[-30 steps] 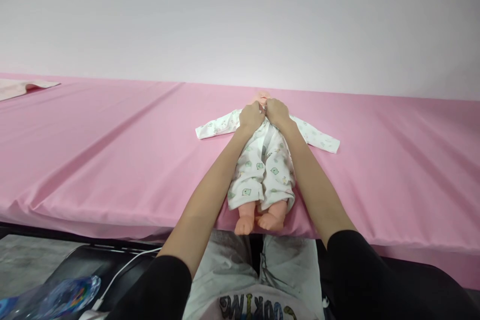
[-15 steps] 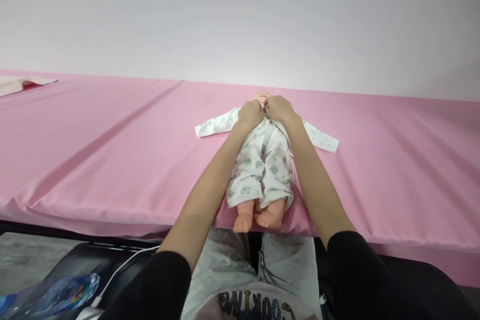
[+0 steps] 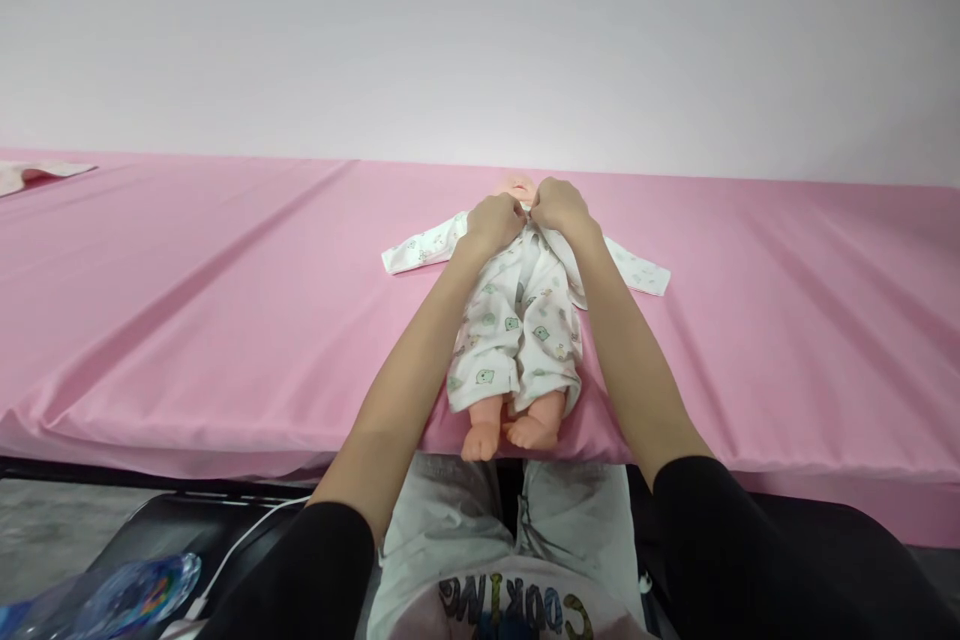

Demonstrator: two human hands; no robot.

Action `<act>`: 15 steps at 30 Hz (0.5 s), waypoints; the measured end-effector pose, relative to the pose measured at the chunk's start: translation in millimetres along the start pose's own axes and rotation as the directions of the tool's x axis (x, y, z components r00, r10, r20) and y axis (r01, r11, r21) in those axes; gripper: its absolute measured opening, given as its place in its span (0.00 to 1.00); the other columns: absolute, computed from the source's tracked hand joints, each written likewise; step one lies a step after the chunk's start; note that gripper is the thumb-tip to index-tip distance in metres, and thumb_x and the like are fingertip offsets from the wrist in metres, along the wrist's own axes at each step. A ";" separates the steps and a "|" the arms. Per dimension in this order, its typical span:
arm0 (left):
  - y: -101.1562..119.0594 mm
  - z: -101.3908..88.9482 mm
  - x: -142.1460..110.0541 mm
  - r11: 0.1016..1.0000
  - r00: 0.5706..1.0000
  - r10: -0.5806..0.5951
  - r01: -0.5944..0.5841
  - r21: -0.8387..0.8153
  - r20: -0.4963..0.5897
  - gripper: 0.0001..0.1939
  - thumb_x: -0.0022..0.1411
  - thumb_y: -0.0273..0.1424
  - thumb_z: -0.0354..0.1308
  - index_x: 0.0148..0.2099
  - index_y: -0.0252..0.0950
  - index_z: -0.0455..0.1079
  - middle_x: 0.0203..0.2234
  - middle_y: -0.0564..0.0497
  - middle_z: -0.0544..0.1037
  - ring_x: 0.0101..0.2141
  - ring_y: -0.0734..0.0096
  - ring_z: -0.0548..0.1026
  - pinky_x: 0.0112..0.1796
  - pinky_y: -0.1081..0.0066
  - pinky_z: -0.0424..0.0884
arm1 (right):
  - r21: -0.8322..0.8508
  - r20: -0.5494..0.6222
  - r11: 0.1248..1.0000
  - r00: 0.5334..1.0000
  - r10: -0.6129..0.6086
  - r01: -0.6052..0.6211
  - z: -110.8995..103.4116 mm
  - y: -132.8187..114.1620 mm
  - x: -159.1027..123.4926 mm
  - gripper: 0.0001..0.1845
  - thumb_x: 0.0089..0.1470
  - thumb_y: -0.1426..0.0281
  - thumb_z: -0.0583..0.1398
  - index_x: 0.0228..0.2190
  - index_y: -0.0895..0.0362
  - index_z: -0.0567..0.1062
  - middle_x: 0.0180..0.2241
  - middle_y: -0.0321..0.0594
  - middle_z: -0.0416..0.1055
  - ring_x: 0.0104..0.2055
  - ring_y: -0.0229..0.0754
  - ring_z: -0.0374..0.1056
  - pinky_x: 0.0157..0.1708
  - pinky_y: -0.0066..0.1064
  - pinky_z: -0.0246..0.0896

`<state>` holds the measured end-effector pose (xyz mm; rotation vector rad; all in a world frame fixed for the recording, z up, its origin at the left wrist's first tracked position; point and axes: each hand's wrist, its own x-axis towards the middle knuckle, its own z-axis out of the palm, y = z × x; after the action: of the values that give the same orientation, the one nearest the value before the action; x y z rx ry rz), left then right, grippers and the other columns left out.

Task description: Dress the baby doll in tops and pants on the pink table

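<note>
A baby doll (image 3: 481, 439) lies on its back on the pink-covered table, feet toward me. It wears white printed trousers (image 3: 517, 320) and a white long-sleeved top (image 3: 427, 247) whose sleeves stretch out to both sides. Both my hands meet at the doll's neck and upper chest. My left hand (image 3: 495, 222) is closed on the left side of the top's neckline. Opposite it, my right hand (image 3: 559, 207) pinches the right side of the neckline. The exact fastening between the fingertips is too small to make out. Much of the doll's chest is hidden by my hands.
A pale folded cloth (image 3: 45, 173) lies at the table's far left. The pink cover (image 3: 225, 320) reaches the white wall behind. A plastic bottle (image 3: 135, 595) and a white cable (image 3: 247, 535) are on the black chair at my lower left.
The view has shifted slightly. My hands stay at the doll's neckline, with only small finger movements, and the fingertips are a little farther apart.
</note>
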<state>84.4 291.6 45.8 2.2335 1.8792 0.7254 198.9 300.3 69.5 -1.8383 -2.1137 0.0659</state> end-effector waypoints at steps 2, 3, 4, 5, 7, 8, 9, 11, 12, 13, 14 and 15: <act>3.9 0.9 -1.1 1.000 1.000 0.005 -0.005 -0.004 -0.008 0.12 0.58 0.32 0.55 0.41 0.37 0.77 0.37 0.43 0.80 0.40 0.57 0.76 0.43 0.63 0.70 | 0.016 0.008 1.000 1.000 0.003 -0.003 -1.7 4.1 0.1 0.15 0.50 0.76 0.61 0.42 0.63 0.76 0.41 0.53 0.75 0.48 0.56 0.71 0.44 0.40 0.69; 5.5 1.4 -1.4 1.000 1.000 0.006 -0.006 -0.014 -0.010 0.11 0.58 0.31 0.55 0.40 0.38 0.77 0.37 0.44 0.80 0.40 0.57 0.76 0.43 0.64 0.70 | 0.017 0.021 1.000 1.000 0.008 -0.009 -2.2 5.7 0.1 0.14 0.50 0.76 0.62 0.41 0.64 0.76 0.39 0.53 0.75 0.47 0.56 0.71 0.43 0.40 0.69; 6.5 2.0 -1.3 1.000 1.000 0.005 -0.005 -0.028 -0.010 0.10 0.57 0.29 0.56 0.39 0.38 0.77 0.37 0.45 0.80 0.40 0.59 0.76 0.42 0.65 0.70 | 0.016 0.036 1.000 0.999 0.016 -0.016 -2.5 7.0 0.1 0.14 0.49 0.76 0.62 0.40 0.64 0.76 0.38 0.53 0.75 0.45 0.56 0.72 0.42 0.40 0.70; 6.9 2.5 -0.9 0.999 1.000 0.001 -0.002 -0.046 -0.010 0.10 0.56 0.27 0.56 0.38 0.38 0.77 0.37 0.45 0.80 0.40 0.60 0.76 0.42 0.66 0.70 | 0.016 0.051 1.000 0.998 0.026 -0.026 -2.6 8.0 0.0 0.13 0.48 0.77 0.63 0.39 0.64 0.77 0.36 0.53 0.76 0.44 0.56 0.73 0.41 0.40 0.70; 5.5 3.5 0.9 0.995 1.000 0.009 -0.010 -0.094 -0.017 0.10 0.55 0.25 0.56 0.37 0.37 0.77 0.37 0.46 0.80 0.39 0.63 0.76 0.41 0.69 0.70 | 0.025 0.053 0.999 0.998 0.032 -0.033 -3.2 8.9 0.0 0.13 0.48 0.76 0.63 0.38 0.65 0.77 0.34 0.52 0.76 0.41 0.55 0.74 0.40 0.40 0.71; 3.9 4.0 2.3 0.992 0.999 0.021 -0.024 -0.126 -0.029 0.09 0.55 0.24 0.56 0.36 0.36 0.77 0.36 0.46 0.80 0.38 0.64 0.76 0.41 0.70 0.70 | 0.035 0.039 0.999 0.999 0.032 -0.033 -3.8 8.8 0.1 0.12 0.48 0.76 0.62 0.38 0.65 0.77 0.34 0.52 0.76 0.41 0.55 0.74 0.40 0.40 0.71; 1.8 4.4 3.8 0.986 0.999 0.032 -0.039 -0.163 -0.044 0.08 0.55 0.24 0.56 0.35 0.35 0.77 0.35 0.46 0.80 0.38 0.65 0.76 0.42 0.70 0.69 | 0.045 0.017 0.999 0.999 0.027 -0.028 -4.6 8.5 0.0 0.12 0.49 0.75 0.62 0.38 0.66 0.77 0.34 0.52 0.76 0.42 0.55 0.74 0.40 0.40 0.71; -3.1 5.4 6.8 0.965 0.997 0.044 -0.058 -0.255 -0.061 0.06 0.55 0.26 0.58 0.33 0.34 0.76 0.31 0.47 0.79 0.36 0.67 0.75 0.42 0.72 0.69 | 0.071 -0.023 0.997 1.000 0.010 -0.008 -6.7 7.5 -0.2 0.13 0.48 0.73 0.62 0.37 0.67 0.77 0.35 0.54 0.76 0.42 0.55 0.73 0.40 0.39 0.70; -5.5 5.9 7.9 0.949 0.998 0.040 -0.054 -0.312 -0.051 0.05 0.55 0.26 0.59 0.33 0.34 0.76 0.28 0.49 0.78 0.33 0.69 0.75 0.40 0.72 0.69 | 0.086 -0.029 0.996 1.000 0.007 -0.004 -7.7 7.0 -0.5 0.13 0.48 0.73 0.62 0.37 0.67 0.77 0.35 0.54 0.76 0.42 0.55 0.73 0.40 0.38 0.70; -7.8 6.4 8.8 0.925 0.999 0.028 -0.036 -0.378 -0.028 0.04 0.55 0.27 0.59 0.32 0.34 0.75 0.25 0.50 0.76 0.30 0.71 0.74 0.38 0.73 0.69 | 0.102 -0.026 0.995 1.000 0.006 -0.003 -8.5 6.5 -0.9 0.13 0.48 0.74 0.62 0.37 0.68 0.76 0.35 0.55 0.76 0.41 0.55 0.74 0.39 0.38 0.70; -9.8 6.8 9.4 0.892 1.000 0.013 -0.009 -0.452 0.006 0.03 0.55 0.26 0.59 0.32 0.34 0.74 0.22 0.52 0.74 0.27 0.73 0.73 0.35 0.73 0.69 | 0.117 -0.017 0.993 1.000 0.002 0.000 -9.1 6.0 -1.4 0.13 0.48 0.74 0.62 0.38 0.68 0.76 0.35 0.55 0.76 0.41 0.54 0.74 0.39 0.37 0.70; -11.5 7.2 9.7 0.848 0.999 0.000 0.024 -0.530 0.045 0.03 0.55 0.25 0.58 0.31 0.34 0.73 0.19 0.53 0.72 0.23 0.75 0.70 0.32 0.74 0.69 | 0.129 -0.008 0.992 1.000 -0.001 0.002 -9.3 5.5 -2.0 0.13 0.48 0.74 0.61 0.38 0.68 0.76 0.35 0.55 0.76 0.41 0.54 0.74 0.39 0.37 0.70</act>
<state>78.4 304.8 37.7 1.8594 1.4339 1.0350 207.0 297.6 76.4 -1.7597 -2.0544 0.1895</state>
